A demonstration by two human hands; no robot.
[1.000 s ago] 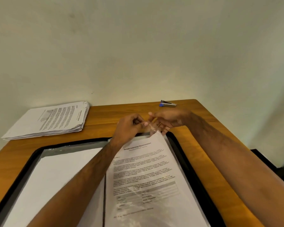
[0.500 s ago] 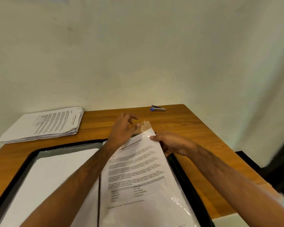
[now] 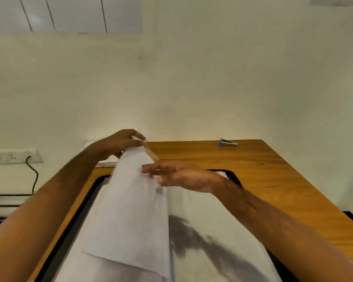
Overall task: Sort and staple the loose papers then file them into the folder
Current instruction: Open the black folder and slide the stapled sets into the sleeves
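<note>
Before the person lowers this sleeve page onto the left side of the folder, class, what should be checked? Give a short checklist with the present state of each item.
1. Left hand has a grip on the top edge of the page: ok.
2. Right hand is off the page: cannot tell; its fingers are spread at the page's edge, blurred.
3. Page is lifted off the folder: ok, it stands tilted above the spine.
4. Right side of the folder is flat: ok.
5. Paper stack is out of the page's way: cannot tell, mostly hidden behind the left hand.
6. Stapler is out of the way: ok, it lies at the table's far edge.
</note>
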